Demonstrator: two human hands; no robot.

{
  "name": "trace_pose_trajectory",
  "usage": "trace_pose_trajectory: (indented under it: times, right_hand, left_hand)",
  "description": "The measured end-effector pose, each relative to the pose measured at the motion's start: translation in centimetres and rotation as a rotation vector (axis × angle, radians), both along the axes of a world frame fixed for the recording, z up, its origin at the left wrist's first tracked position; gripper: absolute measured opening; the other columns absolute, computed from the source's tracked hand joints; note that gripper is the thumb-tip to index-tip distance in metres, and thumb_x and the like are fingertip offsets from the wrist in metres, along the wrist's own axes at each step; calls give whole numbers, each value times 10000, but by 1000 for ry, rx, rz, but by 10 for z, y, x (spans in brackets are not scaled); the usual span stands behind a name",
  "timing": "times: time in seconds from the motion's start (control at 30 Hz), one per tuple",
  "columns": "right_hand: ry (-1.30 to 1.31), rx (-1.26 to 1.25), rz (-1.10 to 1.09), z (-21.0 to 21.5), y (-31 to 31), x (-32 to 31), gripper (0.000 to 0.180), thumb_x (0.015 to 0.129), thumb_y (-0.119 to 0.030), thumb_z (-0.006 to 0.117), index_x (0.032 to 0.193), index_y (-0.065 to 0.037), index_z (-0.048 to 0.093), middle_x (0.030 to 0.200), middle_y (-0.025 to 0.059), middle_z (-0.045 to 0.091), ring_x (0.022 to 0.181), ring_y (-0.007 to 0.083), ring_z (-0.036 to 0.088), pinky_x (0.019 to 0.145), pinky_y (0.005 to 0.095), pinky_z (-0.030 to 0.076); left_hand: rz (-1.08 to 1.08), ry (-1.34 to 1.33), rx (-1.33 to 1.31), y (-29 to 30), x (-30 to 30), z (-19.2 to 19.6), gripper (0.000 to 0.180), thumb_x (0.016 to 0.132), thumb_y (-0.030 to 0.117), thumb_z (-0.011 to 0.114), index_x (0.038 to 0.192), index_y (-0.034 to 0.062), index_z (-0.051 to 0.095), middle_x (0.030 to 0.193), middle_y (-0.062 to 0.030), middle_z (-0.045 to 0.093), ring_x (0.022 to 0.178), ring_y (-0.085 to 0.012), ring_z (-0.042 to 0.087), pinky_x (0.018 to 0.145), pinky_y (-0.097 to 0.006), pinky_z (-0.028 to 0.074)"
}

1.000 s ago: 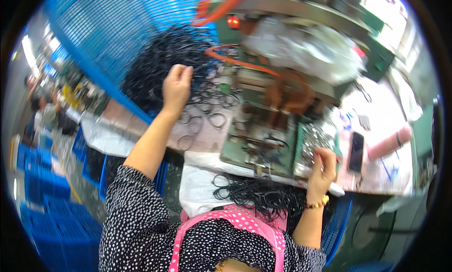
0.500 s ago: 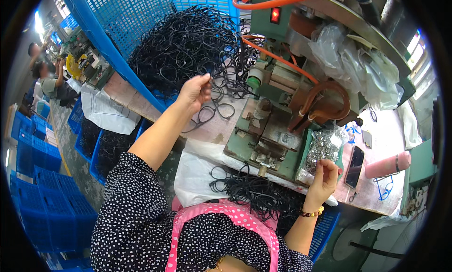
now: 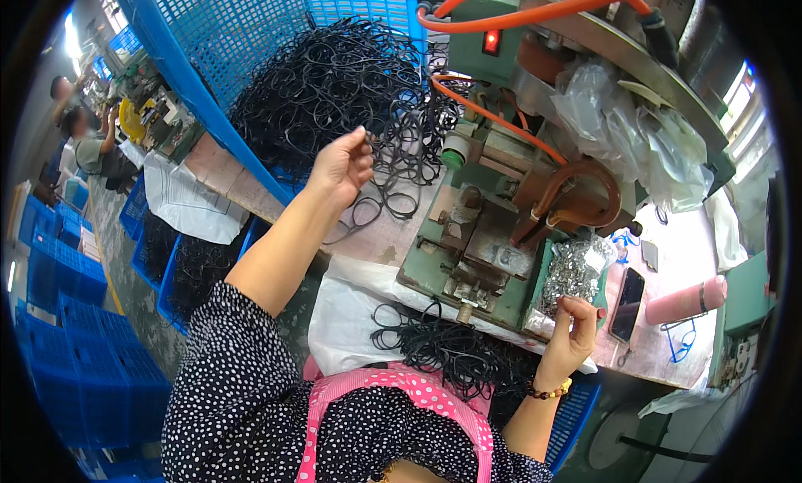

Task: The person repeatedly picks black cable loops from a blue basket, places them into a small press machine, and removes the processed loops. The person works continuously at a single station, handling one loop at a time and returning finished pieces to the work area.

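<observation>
My left hand [image 3: 341, 172] is closed, fingers curled, at the near edge of a heap of black looped cords [image 3: 309, 90]. Whatever it grips, if anything, cannot be made out against the dark loops behind. Just below it, a pair of loose black loops [image 3: 401, 205] lies on the table. By the near end of a green tray of small shiny metal pieces [image 3: 570, 274] is my right hand [image 3: 572, 337], its thumb and fingers pinched together. Anything inside that pinch is too small to name. Between both hands stands a green bench machine [image 3: 493, 241] with a brown curved part [image 3: 585, 195].
A tall blue basket [image 3: 225, 32] holds the heap. More black loops [image 3: 451, 349] lie at the table's near edge, before my apron. To the right are a phone [image 3: 627, 306], a pink bottle [image 3: 687, 300] and small scissors [image 3: 623, 356]. Orange hoses [image 3: 535, 2] cross above.
My right hand has drawn back a little toward me, its fingers still pinched. The left hand has stayed nearly in place, still curled. The whole view has shifted slightly.
</observation>
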State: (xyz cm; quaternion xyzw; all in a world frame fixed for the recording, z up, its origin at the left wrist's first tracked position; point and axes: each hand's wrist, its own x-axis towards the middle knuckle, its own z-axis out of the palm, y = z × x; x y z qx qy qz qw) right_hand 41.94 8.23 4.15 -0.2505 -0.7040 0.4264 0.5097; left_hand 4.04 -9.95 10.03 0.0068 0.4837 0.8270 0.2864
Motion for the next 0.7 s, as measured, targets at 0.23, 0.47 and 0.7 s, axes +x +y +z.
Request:
trace_pose_trajectory:
  times: [0.23,0.47,0.7]
  right_hand:
    - [95,-130,98,4,-5,-3,126,882,135,588,923,20,620,1021,89,605,953,159,579,889,287,471]
    - [80,-150,85,7,-10,-5,127,874,128,602,938,23,635,1029,85,600,959,163,576,888,278,461]
    - [-22,-156,6,-6,-10,8,141,879,103,596,985,17,631,1024,88,597,1001,182,562,926,307,448]
  left_hand:
    - [130,241,-103,-3,23,10,145,955,241,667,887,124,614,736,29,534,587,-77,483,498,-233,356]
    - [322,1890,-527,-12,57,14,196,858,-67,631,1018,43,651,901,-89,627,671,-213,646,567,-312,517]
    - [419,1889,-604,-12,39,4,325,769,-69,661,1040,109,669,928,-63,638,739,-245,655,560,-338,537]
